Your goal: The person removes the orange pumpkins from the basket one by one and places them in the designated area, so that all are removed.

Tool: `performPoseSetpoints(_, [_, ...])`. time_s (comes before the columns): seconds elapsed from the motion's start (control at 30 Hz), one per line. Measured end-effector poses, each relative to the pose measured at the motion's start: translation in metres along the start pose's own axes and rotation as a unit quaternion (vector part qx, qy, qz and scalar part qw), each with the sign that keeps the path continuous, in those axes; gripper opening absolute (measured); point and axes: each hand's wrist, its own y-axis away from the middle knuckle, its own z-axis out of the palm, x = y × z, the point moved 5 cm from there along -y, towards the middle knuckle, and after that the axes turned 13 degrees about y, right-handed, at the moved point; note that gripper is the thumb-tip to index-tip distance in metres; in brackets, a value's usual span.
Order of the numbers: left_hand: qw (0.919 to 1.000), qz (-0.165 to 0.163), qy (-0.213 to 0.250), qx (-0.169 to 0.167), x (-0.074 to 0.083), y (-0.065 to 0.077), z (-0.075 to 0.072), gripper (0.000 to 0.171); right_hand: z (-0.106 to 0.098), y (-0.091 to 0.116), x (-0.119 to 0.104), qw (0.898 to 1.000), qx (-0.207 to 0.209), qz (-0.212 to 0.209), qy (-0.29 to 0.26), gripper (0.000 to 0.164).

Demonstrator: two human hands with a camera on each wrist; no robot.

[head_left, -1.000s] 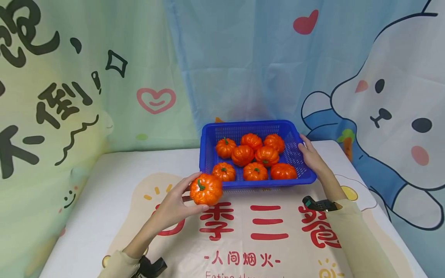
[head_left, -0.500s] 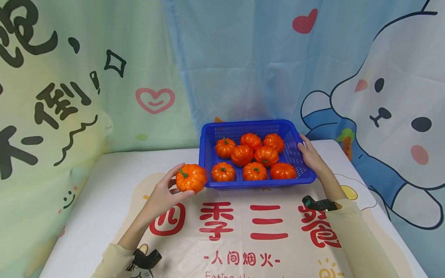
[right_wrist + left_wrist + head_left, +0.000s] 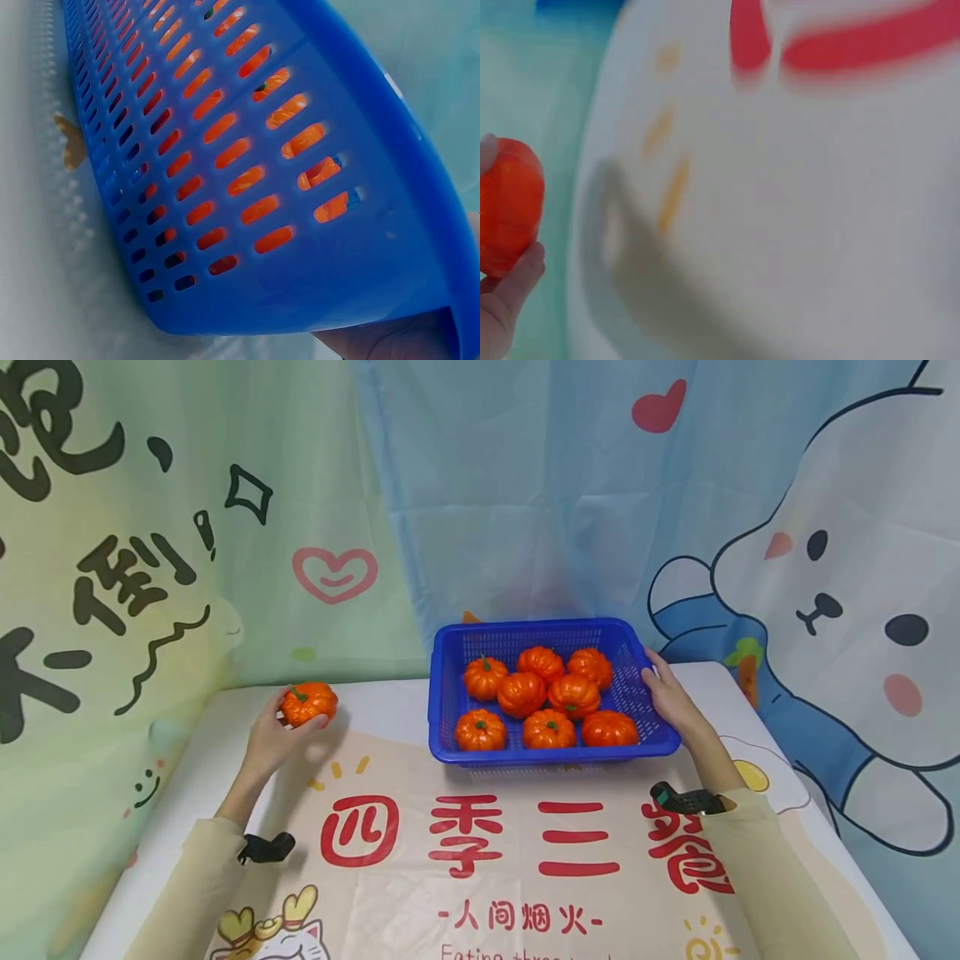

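Note:
Off to the left of the table, my left hand (image 3: 268,740) holds a small orange pumpkin (image 3: 312,703) with a green stem, thumb on the near side. The left wrist view catches this pumpkin (image 3: 511,208) at its left edge, between thumb and fingers, with its shadow falling on the cloth. A blue plastic basket (image 3: 555,758) with perforated walls stands at the back, right of centre. Several more pumpkins (image 3: 522,695) sit inside it. At the basket's right end, my right hand (image 3: 670,697) grips the rim; in the right wrist view, the basket wall (image 3: 390,255) hides most of that hand.
A printed cloth (image 3: 525,835) with large red characters covers the white table (image 3: 382,702). Close behind the table hangs a cartoon curtain (image 3: 480,527). Black wrist cameras sit on both forearms.
My left hand has carried the pumpkin from the basket's front left corner away to the left and back over the table. The right hand and basket stay where they were.

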Motion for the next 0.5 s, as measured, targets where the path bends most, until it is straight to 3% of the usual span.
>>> performPoseSetpoints(0.1, [0.999, -0.034, 0.002, 0.03, -0.019, -0.009, -0.018, 0.087, 0.0, -0.001, 0.001, 1.0, -0.003, 0.001, 0.0, 0.059])
performPoseSetpoints(0.2, [0.9974, -0.042, 0.006, 0.058, -0.03, -0.017, -0.028, 0.086, 0.0, -0.001, 0.001, 1.0, -0.004, 0.004, 0.006, 0.058])
performPoseSetpoints(0.3, [0.9963, -0.042, 0.004, 0.075, -0.037, -0.023, -0.032, 0.086, -0.001, -0.001, -0.001, 1.0, -0.001, 0.003, 0.013, 0.059])
performPoseSetpoints(0.5, [0.9934, -0.072, -0.003, 0.089, -0.047, -0.03, -0.032, 0.087, -0.001, 0.0, -0.002, 1.0, -0.002, 0.002, 0.014, 0.06])
